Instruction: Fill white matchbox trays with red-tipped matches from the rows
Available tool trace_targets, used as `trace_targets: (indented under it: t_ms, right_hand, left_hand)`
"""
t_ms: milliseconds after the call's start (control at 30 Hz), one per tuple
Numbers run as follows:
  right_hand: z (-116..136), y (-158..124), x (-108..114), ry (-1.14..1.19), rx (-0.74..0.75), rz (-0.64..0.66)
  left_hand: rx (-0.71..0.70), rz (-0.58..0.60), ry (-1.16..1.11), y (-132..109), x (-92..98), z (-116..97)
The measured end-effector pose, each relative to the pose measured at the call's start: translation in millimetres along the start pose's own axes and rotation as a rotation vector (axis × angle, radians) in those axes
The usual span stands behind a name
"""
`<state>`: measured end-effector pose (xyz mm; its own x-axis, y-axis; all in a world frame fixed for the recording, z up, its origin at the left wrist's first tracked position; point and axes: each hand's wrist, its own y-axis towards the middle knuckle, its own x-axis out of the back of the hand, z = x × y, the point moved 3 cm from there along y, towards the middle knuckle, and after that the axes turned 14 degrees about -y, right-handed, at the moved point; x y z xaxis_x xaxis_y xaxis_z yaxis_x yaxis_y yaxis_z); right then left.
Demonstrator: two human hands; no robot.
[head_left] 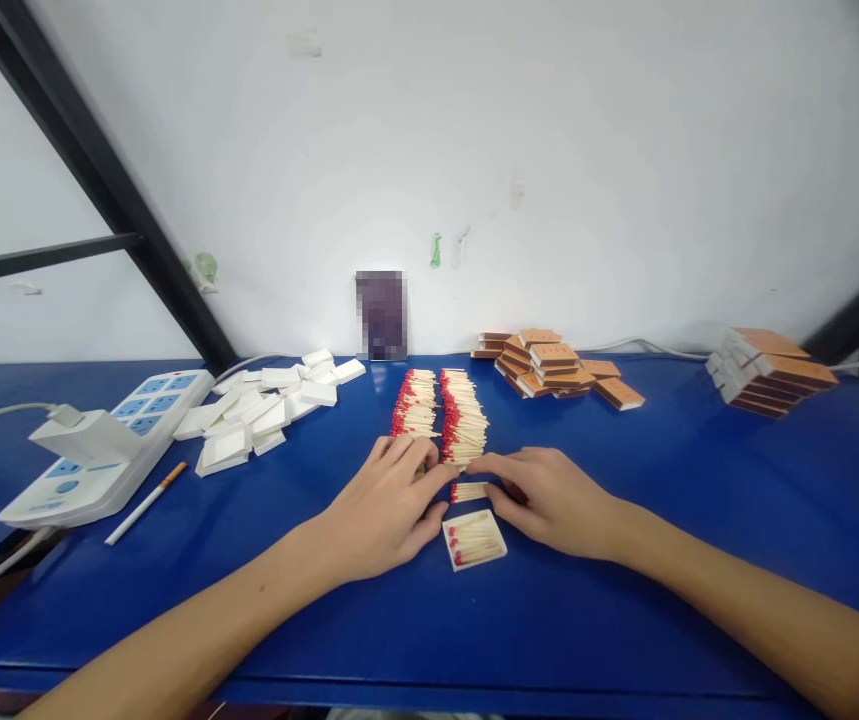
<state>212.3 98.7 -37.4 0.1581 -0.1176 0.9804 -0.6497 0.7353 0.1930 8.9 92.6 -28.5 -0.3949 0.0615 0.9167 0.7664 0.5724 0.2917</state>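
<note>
Two rows of red-tipped matches (444,412) lie on the blue table (699,520) in front of me. My left hand (388,505) rests palm down at the near end of the rows, fingers curled and touching the matches. My right hand (549,497) lies beside it, its fingertips pinching a small bunch of matches (468,491). Between both hands, just nearer to me, sits a small white tray (474,540) with several matches in it.
A heap of white inner trays (264,408) lies at the left, next to a white power strip (110,440) and a cigarette (145,503). Orange matchbox sleeves are piled behind (553,362) and at the far right (770,372). A black frame bar slants at the left.
</note>
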Motion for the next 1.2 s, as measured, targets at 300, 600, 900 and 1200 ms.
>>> trace_targets:
  t_ms: [300, 600, 900, 1200]
  right_hand:
    - [0.6, 1.1, 0.1, -0.007, -0.019, 0.024]
    - [1.0, 1.4, -0.5, 0.000, -0.008, 0.022]
    - [0.9, 1.6, -1.0, -0.006, -0.020, 0.018]
    - [0.9, 1.0, -1.1, -0.002, -0.007, -0.001]
  left_hand:
    - [-0.003, 0.000, 0.008, 0.1, 0.5, -0.3]
    - [0.012, 0.026, 0.001, -0.4, -0.8, 1.3]
    - [0.005, 0.027, 0.056, -0.8, -1.0, 0.1]
    - [0.003, 0.059, 0.140, 0.8, -1.6, -2.9]
